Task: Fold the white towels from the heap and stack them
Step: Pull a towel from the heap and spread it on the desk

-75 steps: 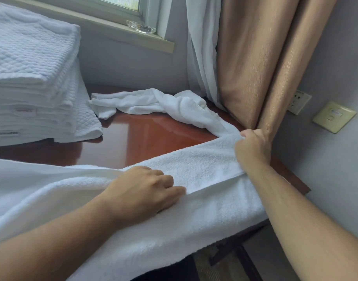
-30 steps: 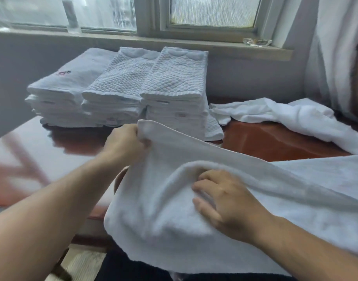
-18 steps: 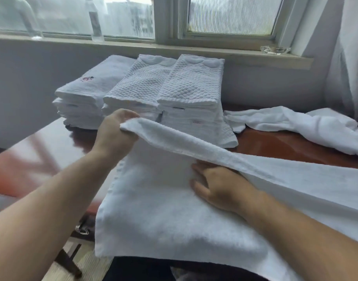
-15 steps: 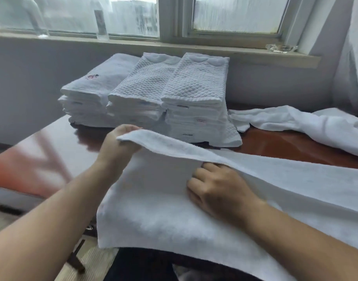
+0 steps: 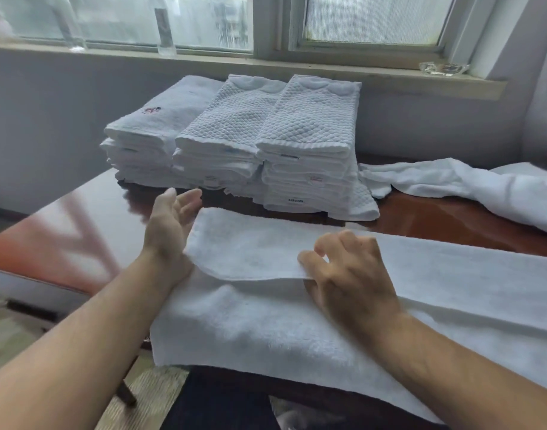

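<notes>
On glossy wooden table (image 5: 89, 218) under window (image 5: 374, 20): towel (image 5: 259, 243), stacks (image 5: 306, 144).

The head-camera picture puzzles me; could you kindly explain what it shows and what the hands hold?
No machine here: a person wears a camera on the head, looking down at their own bare hands. A brown table carries three stacks of folded towels at the back and a loose heap on the right. In front lies a white towel, one long side folded over. The left hand is open beside its end; the right hand, fingers curled, appears to pinch the folded edge.
</notes>
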Demonstrator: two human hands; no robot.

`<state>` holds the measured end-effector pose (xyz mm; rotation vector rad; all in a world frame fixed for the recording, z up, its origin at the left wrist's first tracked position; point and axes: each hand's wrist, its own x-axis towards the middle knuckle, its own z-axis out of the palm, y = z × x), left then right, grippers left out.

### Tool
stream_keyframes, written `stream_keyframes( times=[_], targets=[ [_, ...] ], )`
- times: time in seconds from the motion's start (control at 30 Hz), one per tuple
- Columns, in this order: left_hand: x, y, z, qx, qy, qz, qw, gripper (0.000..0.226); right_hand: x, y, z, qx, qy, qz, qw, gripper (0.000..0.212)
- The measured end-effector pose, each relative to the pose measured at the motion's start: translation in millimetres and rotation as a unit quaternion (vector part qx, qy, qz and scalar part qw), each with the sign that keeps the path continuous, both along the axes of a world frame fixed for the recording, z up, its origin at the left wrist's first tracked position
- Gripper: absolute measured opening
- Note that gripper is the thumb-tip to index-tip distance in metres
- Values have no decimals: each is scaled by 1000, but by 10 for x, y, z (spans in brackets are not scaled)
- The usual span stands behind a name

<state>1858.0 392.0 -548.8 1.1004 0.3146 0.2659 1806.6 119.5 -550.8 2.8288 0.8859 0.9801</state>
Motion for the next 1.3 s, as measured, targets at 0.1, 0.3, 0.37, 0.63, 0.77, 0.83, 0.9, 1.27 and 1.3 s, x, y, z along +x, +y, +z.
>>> stream_keyframes(
  times=[0.1, 0.3, 0.37, 0.63, 0.77, 0.83, 0.9, 1.27, 1.3],
  targets=[
    [4, 129, 40, 244, 104, -37, 963, 36, 8, 17, 15, -20, 59, -2, 998, 7],
    [-68, 109, 116, 581, 120, -71, 802, 64, 32, -11, 49, -21, 147, 10, 989, 25],
    [-81, 78, 124, 607, 87, -47, 788, 55, 24, -14, 46, -20, 150, 15, 988, 26],
    [-127, 19, 45, 689, 76, 54, 719, 36, -23, -219, -4, 22, 252, 48, 966, 36],
    [-211, -291, 47, 735, 63, 0, 675, 41, -136, -577, -6, 50, 272, 3, 961, 53],
    [-243, -591, 45, 731, 16, -47, 680, 41, -181, -798, -4, 59, 281, -34, 957, 66],
    [-275, -986, 48, 729, -47, -96, 677, 42, -225, -1061, 12, 81, 297, -79, 948, 75],
    [-274, -2964, -45, 747, -219, -296, 554, 60, -488, -2961, 14, 252, 248, -476, 805, 71],
    [-283, -2978, -86, 759, -220, -299, 535, 67, -502, -3073, 15, 268, 243, -496, 789, 73]
  ],
)
